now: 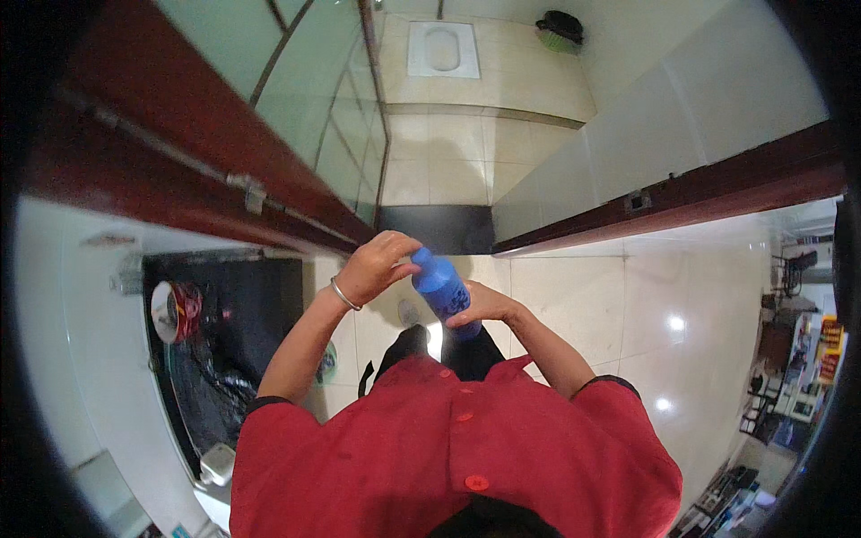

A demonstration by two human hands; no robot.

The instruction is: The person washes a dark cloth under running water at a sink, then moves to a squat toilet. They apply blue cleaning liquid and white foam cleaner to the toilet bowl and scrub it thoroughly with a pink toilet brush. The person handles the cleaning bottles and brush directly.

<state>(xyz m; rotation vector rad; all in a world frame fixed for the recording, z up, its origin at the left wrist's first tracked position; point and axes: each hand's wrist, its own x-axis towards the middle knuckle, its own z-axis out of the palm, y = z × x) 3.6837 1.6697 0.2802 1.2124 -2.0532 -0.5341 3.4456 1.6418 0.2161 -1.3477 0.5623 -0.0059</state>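
Note:
A blue plastic bottle [442, 290] with dark printing on its side is held in front of my body, tilted with its neck towards the upper left. My right hand [485, 304] is wrapped around the lower part of the bottle, the thumb across its front. At the bottle's blue cap my left hand [382, 263] has its thumb and fingers closed, with a silver bangle on the wrist. The palm side of both hands is mostly hidden.
A dark threshold [436, 228] lies ahead between reddish-brown door frames. Beyond it are a raised step [484, 111], a squat toilet [444, 50] and a green basket [559, 40] with a black liner. A black counter [229, 356] at left holds a red container [176, 311].

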